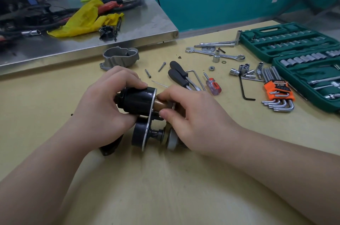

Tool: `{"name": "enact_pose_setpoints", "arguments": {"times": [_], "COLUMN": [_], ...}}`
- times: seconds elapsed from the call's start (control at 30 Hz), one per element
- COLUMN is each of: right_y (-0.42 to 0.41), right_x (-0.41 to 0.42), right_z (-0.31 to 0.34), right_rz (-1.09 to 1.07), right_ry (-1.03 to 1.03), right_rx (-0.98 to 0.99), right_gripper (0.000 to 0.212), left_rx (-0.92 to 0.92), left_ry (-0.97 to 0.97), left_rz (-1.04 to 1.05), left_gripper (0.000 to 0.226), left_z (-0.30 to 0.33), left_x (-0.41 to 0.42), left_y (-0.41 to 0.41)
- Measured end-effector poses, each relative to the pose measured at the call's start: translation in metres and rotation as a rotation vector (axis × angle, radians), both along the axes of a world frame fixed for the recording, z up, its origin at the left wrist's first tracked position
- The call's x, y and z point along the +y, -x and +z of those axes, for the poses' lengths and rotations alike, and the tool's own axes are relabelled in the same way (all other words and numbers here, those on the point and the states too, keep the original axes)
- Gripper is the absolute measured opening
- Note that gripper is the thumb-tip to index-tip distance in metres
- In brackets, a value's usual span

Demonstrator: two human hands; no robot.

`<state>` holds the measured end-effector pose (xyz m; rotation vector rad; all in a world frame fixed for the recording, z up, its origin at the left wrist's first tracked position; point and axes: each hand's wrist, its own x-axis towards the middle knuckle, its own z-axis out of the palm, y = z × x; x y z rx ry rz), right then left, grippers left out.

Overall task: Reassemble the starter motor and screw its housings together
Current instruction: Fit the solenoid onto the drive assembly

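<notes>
The starter motor (141, 118) is held just above the yellow bench top (165, 188), near its middle, with both black cylindrical bodies pointing to the person's left and the bare shaft ends to the right. The upper black body, apparently the solenoid (137, 100), is gripped by the left hand (104, 107), with fingers curled over the top and the thumb pressed beneath. The copper-coloured plunger (161, 104) protruding from the thin metal plate is pinched by the right hand (185, 114) between thumb and fingertips. The pinion and clutch end (171, 139) of the lower body is partly hidden under the right palm.

The step in hand is judged to be the seating of the plunger in the solenoid. It would best be done with the plunger kept in line with the bore and eased in straight, not forced at an angle, while the solenoid is held steady by the left hand. Whether a spring or lever sits behind the plunger cannot be told.

The grey cast nose housing (120, 57) lies well apart at the far edge of the bench, open side up, so the housings are not yet joined. 2 long bolts (161, 66) lie near it, beside 2 black-handled screwdrivers (179, 74), and these are judged to be needed afterwards.
</notes>
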<state>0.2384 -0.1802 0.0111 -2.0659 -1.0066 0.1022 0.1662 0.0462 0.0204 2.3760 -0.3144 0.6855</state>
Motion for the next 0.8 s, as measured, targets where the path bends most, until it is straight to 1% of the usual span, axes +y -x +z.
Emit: {"name": "enact_pose_setpoints", "arguments": {"times": [0.1, 0.2, 0.47, 0.67, 0.8], "right_y": [0.0020, 0.0039, -0.0007, -0.0047, -0.0052], "right_x": [0.0004, 0.0009, 0.0006, 0.0022, 0.0017], "right_z": [0.0049, 0.0066, 0.0064, 0.0095, 0.0079], "right_rz": [0.003, 0.000, 0.000, 0.016, -0.013], "right_ry": [0.063, 0.062, 0.036, 0.092, 0.028], "right_rx": [-0.117, -0.165, -0.056, -0.059, 0.014], "right_gripper": [0.015, 0.014, 0.017, 0.017, 0.017], "left_rx": [0.005, 0.014, 0.008, -0.005, -0.020], "left_ry": [-0.008, -0.003, -0.011, -0.021, -0.021], "left_rz": [0.000, -0.008, -0.013, -0.013, -0.028], "left_gripper": [0.061, 0.061, 0.063, 0.062, 0.068], "left_z": [0.0000, -0.0009, -0.0016, -0.0020, -0.0038], "left_x": [0.0011, 0.0025, 0.0044, 0.0023, 0.0045], "left_y": [-0.0001, -0.0004, -0.0018, -0.0015, -0.0033]}}
